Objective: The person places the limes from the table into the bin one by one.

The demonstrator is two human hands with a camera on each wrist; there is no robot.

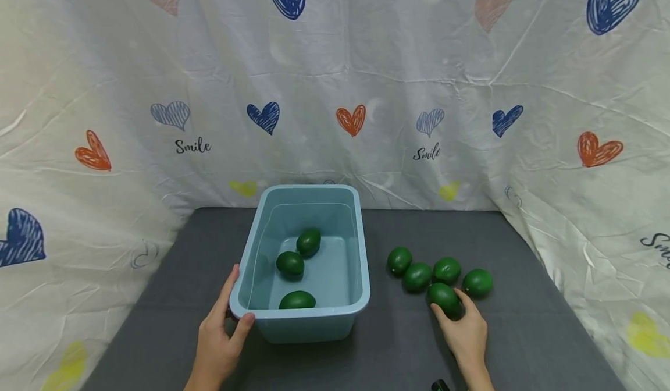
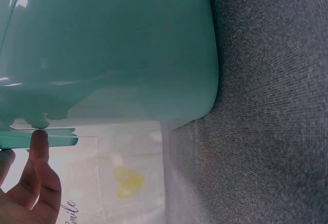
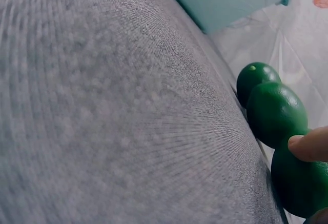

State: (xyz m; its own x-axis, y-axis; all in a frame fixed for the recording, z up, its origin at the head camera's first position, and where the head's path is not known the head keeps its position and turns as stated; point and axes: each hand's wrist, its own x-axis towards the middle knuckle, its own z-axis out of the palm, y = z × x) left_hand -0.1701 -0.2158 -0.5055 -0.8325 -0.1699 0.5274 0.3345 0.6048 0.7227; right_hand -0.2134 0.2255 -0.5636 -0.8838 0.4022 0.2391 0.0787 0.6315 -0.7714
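A light blue plastic bin (image 1: 300, 328) stands on the table with three smooth dark green limes inside, one of them a lime (image 1: 297, 300) near the front wall. My left hand (image 1: 217, 336) grips its near left corner, thumb at the front rim and fingers along the left side; the left wrist view shows a fingertip (image 2: 39, 141) just under the rim. To the right of the bin my right hand (image 1: 464, 328) pinches a lime (image 1: 444, 299) between thumb and fingers. In the right wrist view a fingertip presses on that lime (image 3: 297, 180).
Several more limes lie close by the right hand, among them a lime (image 1: 400, 260) at the left and a lime (image 1: 478, 283) at the right. A dark grey cloth (image 1: 398, 350) covers the table. A white heart-printed curtain (image 1: 387, 48) hangs behind and at both sides.
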